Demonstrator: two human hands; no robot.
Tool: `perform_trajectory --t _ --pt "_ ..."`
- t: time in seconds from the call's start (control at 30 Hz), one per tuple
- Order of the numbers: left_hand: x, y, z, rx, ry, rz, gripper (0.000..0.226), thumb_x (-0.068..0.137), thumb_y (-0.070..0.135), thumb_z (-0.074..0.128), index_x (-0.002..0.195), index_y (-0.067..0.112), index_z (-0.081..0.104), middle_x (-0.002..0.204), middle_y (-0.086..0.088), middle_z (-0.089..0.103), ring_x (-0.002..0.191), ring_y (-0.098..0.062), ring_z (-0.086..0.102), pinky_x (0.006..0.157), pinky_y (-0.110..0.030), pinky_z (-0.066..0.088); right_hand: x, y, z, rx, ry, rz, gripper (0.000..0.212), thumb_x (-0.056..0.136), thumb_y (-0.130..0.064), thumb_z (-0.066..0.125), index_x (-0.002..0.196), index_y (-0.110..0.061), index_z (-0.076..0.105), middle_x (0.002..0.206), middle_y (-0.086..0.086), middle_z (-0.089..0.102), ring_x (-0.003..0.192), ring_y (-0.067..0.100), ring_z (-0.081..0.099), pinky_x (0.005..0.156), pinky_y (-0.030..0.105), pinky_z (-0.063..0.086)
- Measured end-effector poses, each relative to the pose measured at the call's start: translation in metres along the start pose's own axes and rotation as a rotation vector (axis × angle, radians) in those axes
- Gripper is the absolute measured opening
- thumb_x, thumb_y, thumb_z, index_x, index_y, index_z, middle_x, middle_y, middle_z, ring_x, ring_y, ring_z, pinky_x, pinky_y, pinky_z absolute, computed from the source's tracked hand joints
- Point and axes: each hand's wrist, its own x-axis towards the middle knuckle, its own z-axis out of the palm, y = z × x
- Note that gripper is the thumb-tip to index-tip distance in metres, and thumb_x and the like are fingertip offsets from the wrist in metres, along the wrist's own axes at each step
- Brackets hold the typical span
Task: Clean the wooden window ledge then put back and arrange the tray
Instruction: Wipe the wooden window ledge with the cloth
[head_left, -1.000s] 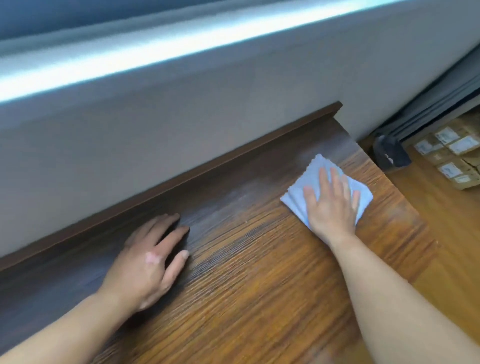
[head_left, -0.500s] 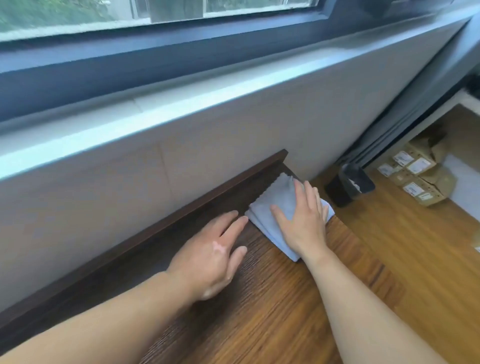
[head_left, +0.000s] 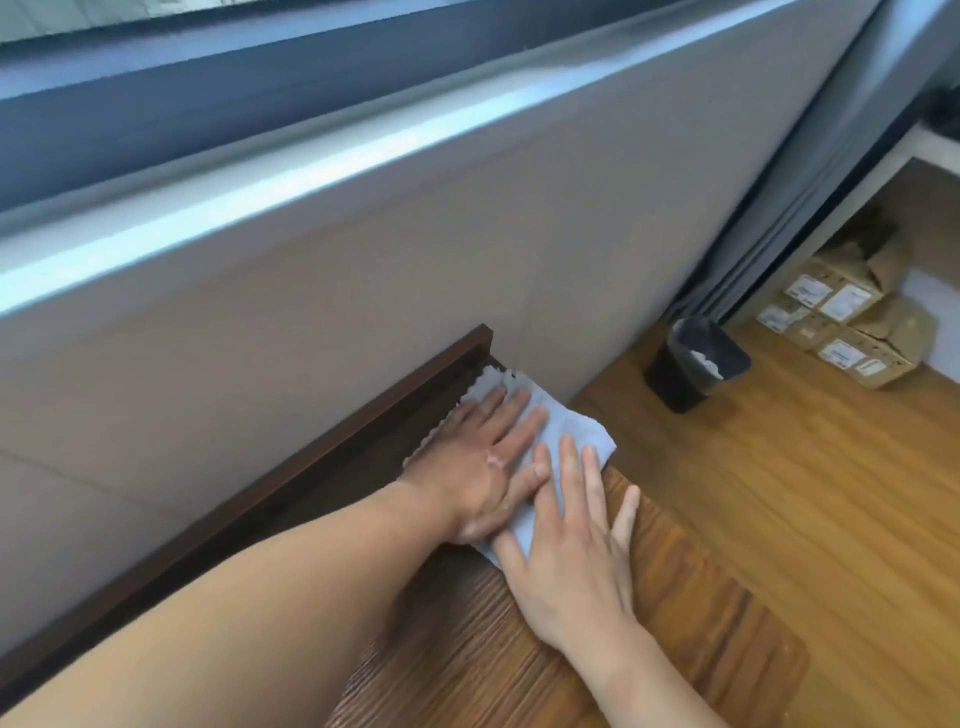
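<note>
The right hand (head_left: 569, 545) lay flat, fingers spread, on the pale cloth (head_left: 566, 428); the left hand (head_left: 480, 467) pressed beside it, fingers together; the cloth sat at the wooden ledge's (head_left: 675, 613) far corner, overhanging the end; 1 harder push could drop it toward the black bin (head_left: 685, 369); no tray showed.

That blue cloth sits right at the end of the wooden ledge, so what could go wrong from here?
1. The cloth already overhangs the ledge end; another push could drop it to the floor.
2. Both the left hand and right hand press near that end, so a slip might carry a hand off.
3. The tray is not in view, so putting it back cannot be judged.
</note>
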Motion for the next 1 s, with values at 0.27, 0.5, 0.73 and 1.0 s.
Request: perform_trajectory --t 0.27,0.5,0.73,1.0 --pt "0.028 -0.028 -0.009 0.030 0.032 0.031 0.075 0.093 0.069 -0.004 0.161 0.037 -0.002 0.169 0.007 -0.015 0.154 -0.013 -0.019 0.127 -0.039 -0.004 0.032 -0.017 -0.012 0.021 -0.017 0.028 0.092 0.095 -0.070 0.026 0.161 -0.015 -0.007 0.164 0.007 -0.031 0.145 0.025 -0.041 0.116 0.066 -0.018" --pt "0.022 -0.033 -0.003 0.088 0.034 0.051 0.083 0.083 0.078 0.004 0.158 0.044 -0.005 0.169 0.003 -0.017 0.155 -0.017 -0.018 0.126 -0.037 -0.005 0.026 -0.001 -0.011 0.113 0.010 0.027 0.120 0.074 -0.095 0.023 0.159 -0.021 -0.018 0.167 -0.008 -0.024 0.149 0.010 -0.030 0.121 0.063 -0.012" --pt "0.003 -0.041 0.006 0.102 0.057 0.038 0.092 0.079 0.085 0.009 0.160 0.041 -0.001 0.169 0.004 -0.016 0.155 -0.016 -0.017 0.127 -0.037 -0.003 0.011 -0.010 -0.010 0.095 -0.032 -0.015 0.104 0.082 -0.086 0.016 0.161 -0.025 -0.012 0.167 -0.008 -0.024 0.150 0.010 -0.029 0.120 0.061 -0.015" --pt "-0.068 -0.063 0.018 0.094 0.054 0.045 0.088 0.083 0.083 0.011 0.159 0.040 -0.003 0.168 0.005 -0.019 0.154 -0.015 -0.021 0.127 -0.038 -0.004 -0.036 -0.058 0.007 0.067 -0.048 -0.054 0.089 0.095 -0.074 0.020 0.160 -0.024 -0.014 0.167 -0.007 -0.024 0.150 0.012 -0.029 0.120 0.061 -0.016"
